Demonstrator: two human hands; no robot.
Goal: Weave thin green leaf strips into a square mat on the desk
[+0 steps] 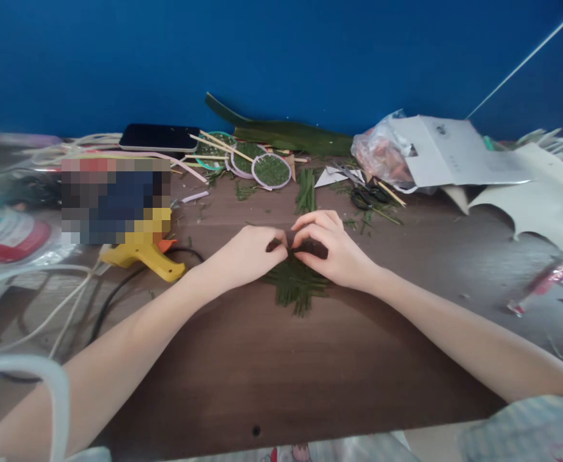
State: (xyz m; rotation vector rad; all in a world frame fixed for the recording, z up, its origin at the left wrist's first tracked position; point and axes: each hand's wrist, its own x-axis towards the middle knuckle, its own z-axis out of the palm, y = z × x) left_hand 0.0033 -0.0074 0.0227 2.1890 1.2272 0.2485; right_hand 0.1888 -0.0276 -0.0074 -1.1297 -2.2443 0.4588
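Strips of dark green leaf cross over and under each other in a small woven mat (298, 289) lying on the brown table. My left hand (247, 256) is closed in a pinch at the mat's upper edge, thumb against fingertips. Facing it, my right hand (332, 250) curls its thumb and fingers inward, also pinching at the weave. The fingertips nearly meet over a leaf strip there, and its ends are hidden by the fingers. Just beyond the hands lies a bundle of loose cut leaf strips (305, 191).
Black-handled scissors (362, 194) lie beyond my right hand. Round rimmed pieces with green filling (271, 171), wooden sticks (214, 145), a phone (158, 137) and a long leaf (291, 135) line the back. A yellow glue gun (153, 256) with cables is at left; white card (454, 154) at right.
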